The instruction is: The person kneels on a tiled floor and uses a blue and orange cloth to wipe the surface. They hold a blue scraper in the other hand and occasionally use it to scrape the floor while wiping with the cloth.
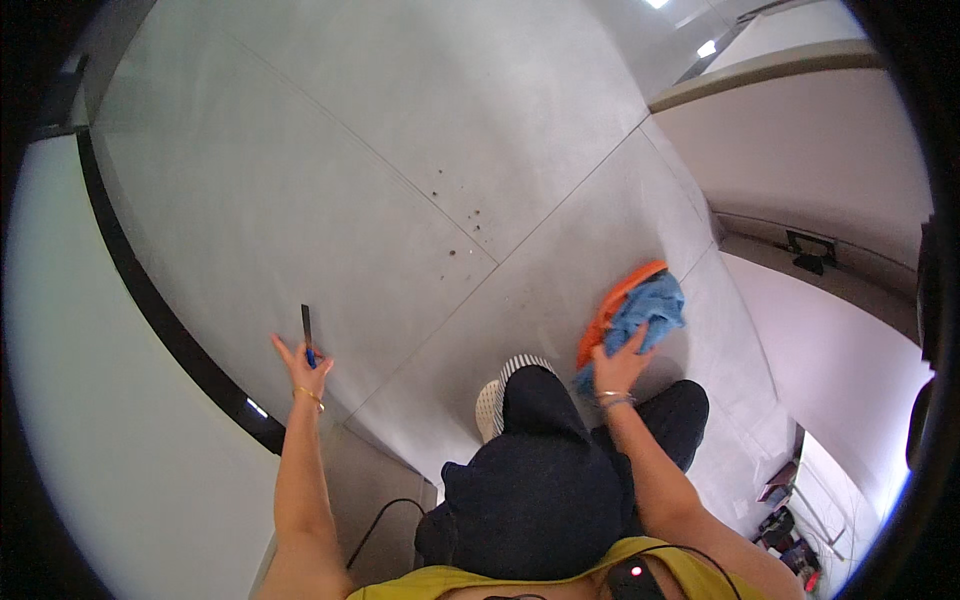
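My left hand is over the floor at left, holding a slim tool with a blue handle and a narrow dark blade. The blade points away from me; its exact kind is unclear. My right hand grips a crumpled blue cloth in front of my knee. Beside and partly under the cloth is an orange item with a curved edge, mostly covered. Small dark crumbs of debris lie scattered on the grey tiled floor between my hands.
A white panel with a black base strip curves along the left. Pale cabinet fronts stand at right, with a recessed dark fitting. My shoe and bent knees occupy the lower middle. A black cable loops at lower left.
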A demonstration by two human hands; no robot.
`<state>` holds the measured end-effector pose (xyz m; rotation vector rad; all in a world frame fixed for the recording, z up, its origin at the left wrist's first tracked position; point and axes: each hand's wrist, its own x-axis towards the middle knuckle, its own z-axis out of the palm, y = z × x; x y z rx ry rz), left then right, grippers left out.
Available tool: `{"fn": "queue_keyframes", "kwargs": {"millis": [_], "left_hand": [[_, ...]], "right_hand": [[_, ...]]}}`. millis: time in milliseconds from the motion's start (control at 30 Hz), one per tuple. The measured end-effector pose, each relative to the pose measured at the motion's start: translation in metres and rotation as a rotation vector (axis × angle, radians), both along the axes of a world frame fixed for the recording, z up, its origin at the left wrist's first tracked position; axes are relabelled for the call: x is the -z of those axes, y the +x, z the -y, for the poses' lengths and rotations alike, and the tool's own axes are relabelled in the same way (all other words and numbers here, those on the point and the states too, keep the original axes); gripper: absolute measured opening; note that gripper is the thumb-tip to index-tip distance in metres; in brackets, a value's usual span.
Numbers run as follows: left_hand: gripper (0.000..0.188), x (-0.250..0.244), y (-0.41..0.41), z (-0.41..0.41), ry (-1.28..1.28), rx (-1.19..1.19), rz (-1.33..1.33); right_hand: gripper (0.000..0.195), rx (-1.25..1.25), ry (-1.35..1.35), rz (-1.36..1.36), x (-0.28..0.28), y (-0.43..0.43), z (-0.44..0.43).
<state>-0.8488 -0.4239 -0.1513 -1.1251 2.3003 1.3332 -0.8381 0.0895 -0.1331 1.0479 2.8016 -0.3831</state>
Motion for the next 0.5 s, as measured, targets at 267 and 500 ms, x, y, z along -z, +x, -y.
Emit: {"fn": "queue_keyframes", "kwargs": {"millis": [267, 500], "left_hand": [[0.027, 0.007, 0.015, 0.007, -0.155, 0.128, 0.031], [0.026, 0.007, -0.003, 0.005, -0.148, 0.162, 0.076]], "right_hand": [[0.083, -0.194, -0.074, 0.087, -0.014, -0.131, 0.178], [0.080, -0.214, -1.289, -0.523, -0.017, -0.241, 0.193]]}}
